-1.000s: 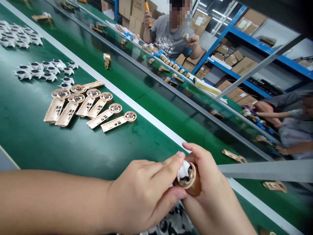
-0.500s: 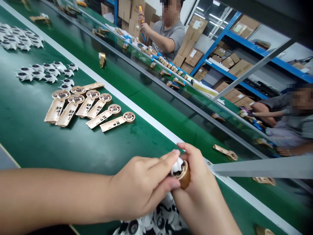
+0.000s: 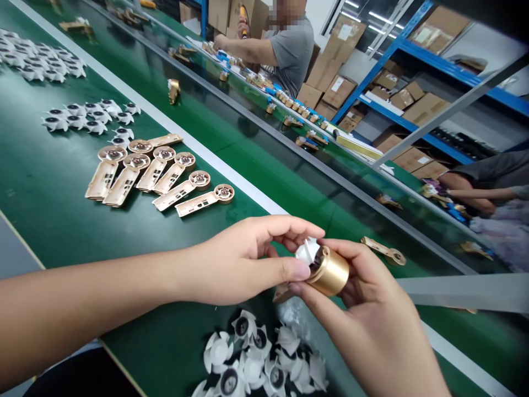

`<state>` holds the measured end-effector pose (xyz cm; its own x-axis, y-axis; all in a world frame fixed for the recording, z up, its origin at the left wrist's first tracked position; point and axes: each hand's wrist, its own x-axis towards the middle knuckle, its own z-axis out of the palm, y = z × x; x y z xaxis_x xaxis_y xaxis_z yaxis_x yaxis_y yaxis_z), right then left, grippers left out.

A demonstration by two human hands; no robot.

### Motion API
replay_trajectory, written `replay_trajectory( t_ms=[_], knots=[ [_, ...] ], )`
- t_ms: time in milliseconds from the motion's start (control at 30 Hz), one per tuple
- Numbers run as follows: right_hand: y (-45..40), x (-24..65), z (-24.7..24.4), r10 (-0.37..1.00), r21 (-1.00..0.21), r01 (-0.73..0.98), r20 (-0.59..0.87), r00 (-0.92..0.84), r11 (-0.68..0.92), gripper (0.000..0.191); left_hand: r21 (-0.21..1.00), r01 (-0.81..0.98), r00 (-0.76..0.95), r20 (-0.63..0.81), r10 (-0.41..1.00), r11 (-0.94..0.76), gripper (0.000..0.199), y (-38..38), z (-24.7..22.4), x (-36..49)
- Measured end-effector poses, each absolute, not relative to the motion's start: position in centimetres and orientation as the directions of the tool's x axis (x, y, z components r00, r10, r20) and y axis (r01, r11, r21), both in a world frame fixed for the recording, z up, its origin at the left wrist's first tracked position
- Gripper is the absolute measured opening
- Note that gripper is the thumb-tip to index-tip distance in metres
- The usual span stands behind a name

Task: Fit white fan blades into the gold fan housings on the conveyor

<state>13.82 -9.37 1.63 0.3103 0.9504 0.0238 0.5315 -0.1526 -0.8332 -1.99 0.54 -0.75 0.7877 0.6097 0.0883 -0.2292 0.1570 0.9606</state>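
Observation:
My right hand grips a gold fan housing by its round end, its open mouth tilted to the left. A white fan wheel sits at that mouth, partly out of it. The thumb and fingers of my left hand are closed about the fan wheel, the thumb touching the rim. Part of the housing's handle is hidden behind my hands. Below them lies a heap of loose white fan wheels with dark hubs. To the left, several gold fan housings lie in a row on the green table.
Two groups of white fan wheels stand farther left. Beyond the white strip, a green conveyor carries scattered gold parts. A grey metal bar juts in at right. Across the line, a person in grey holds an orange tool.
The housing has turned, so its gold side now shows. My left hand has shifted up and its fingers have lifted somewhat. The view has moved a little, uncovering more of the fan wheel heap.

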Motion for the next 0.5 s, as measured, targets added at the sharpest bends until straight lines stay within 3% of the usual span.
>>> replay_trajectory(
  t_ms=[167,367,500],
  knots=[
    [-9.1,14.9,1.4,0.977,-0.904,0.427,0.071,0.202,-0.023,0.043,0.913,-0.327,0.782,0.117,0.613,0.243,0.027,0.9,-0.7,-2.0],
    [-9.4,15.3,1.9,0.98,-0.928,0.37,0.027,0.198,-0.049,0.045,0.845,-0.397,0.779,0.106,0.617,0.357,0.028,0.9,-0.5,-1.8],
    [-9.4,14.9,1.6,0.973,-0.887,0.461,0.09,0.213,-0.019,0.046,0.842,-0.411,0.756,0.1,0.646,0.35,0.028,0.7,-0.4,-1.9]
  ],
)
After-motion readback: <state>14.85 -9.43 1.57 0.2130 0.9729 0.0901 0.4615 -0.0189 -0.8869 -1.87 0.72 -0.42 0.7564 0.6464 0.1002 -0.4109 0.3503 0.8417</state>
